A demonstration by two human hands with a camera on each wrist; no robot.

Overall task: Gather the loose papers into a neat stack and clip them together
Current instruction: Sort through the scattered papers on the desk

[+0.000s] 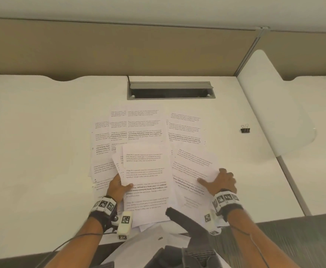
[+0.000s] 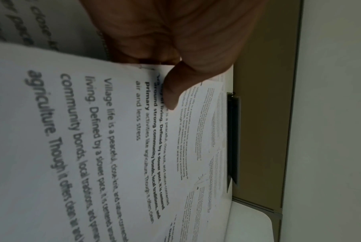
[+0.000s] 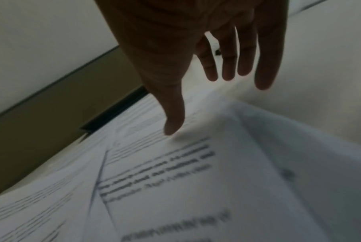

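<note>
Left hand (image 1: 117,187) pinches a thin sheaf (image 1: 144,171) of printed white papers; right hand (image 1: 221,181), fingers straight, presses a sheet (image 1: 193,167) beside it. One black binder clip (image 1: 245,129) lies beyond the right hand on the smooth white surface (image 1: 42,132).

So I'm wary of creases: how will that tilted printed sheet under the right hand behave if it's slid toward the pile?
The tilted white printed sheet is thin, so it will likely buckle rather than slide stiffly; the right wrist view shows it already lifting near the right hand. On the smooth white desk it should glide easily, perhaps dragging overlapped sheets along.
</note>
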